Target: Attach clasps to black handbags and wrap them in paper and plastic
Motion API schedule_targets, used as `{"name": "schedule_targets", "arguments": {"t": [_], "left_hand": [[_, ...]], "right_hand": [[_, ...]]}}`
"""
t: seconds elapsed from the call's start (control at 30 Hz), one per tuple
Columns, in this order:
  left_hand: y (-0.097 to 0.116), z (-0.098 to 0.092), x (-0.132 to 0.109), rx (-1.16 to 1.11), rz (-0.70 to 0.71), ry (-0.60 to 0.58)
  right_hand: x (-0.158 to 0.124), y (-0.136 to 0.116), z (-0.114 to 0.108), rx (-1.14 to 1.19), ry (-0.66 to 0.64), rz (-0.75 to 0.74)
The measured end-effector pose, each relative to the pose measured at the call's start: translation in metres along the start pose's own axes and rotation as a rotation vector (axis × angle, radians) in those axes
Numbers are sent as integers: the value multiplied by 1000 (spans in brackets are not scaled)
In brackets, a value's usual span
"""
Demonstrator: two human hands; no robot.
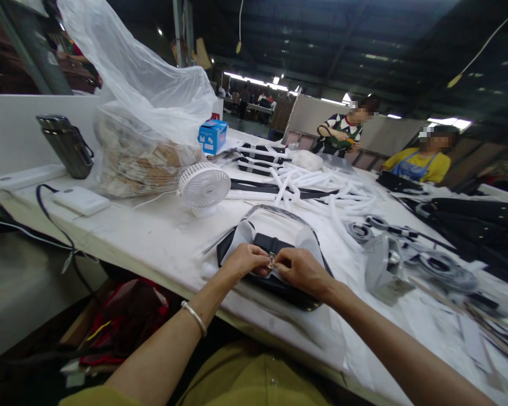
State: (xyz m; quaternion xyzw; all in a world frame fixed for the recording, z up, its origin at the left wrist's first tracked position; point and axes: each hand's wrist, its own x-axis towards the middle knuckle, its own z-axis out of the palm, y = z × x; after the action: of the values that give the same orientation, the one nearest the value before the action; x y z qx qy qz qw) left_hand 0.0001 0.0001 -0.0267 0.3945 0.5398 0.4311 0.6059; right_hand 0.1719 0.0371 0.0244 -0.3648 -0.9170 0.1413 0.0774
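Near the table [156, 234] edge (roomy toward nine o'clock), left hand [249, 260] and right hand [302, 270] pinch a shiny fitting [271, 259] over a black bag [285, 288].

The hall is dim overhead, its dark roof [334, 39] fading to near black, while rows of strip lights [256, 81] burn white at the far side, and another lamp [451, 123] glares at far right. Soft, even light falls on the pale table [152, 237], with only faint shadows; the space beneath it sinks into gloom. The plastic bag [152, 84] at left shows milky highlights. Clear wrapping on the rolls [444, 270] at right glints and looks smeared. The small metal piece [271, 260] catches light, but its details are blurred. Wide-angle stretching pulls the near right forearm [389, 332] long.
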Motion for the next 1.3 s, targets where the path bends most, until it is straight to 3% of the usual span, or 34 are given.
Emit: {"name": "schedule_targets", "arguments": {"t": [0.3,0.57,0.7,0.87,1.13,1.3], "left_hand": [[3,-5,1,-77,-31,-21],[2,-6,2,-83,-42,-31],[1,-9,9,-79,-40,-48],[4,-12,8,-94,-48,-67],[7,-9,5,-51,-41,-42],[3,-9,9,-26,-19,-11]], "right_hand": [[-10,5,1,-222,38,-281],[-8,-8,-3,-494,-93,-476],[-4,-7,-2,-588,-64,-553],[4,-7,-2,-621,-16,-613],[14,-3,-5,-605,-55,-669],[15,0,-2,-557,-18,-632]]}}
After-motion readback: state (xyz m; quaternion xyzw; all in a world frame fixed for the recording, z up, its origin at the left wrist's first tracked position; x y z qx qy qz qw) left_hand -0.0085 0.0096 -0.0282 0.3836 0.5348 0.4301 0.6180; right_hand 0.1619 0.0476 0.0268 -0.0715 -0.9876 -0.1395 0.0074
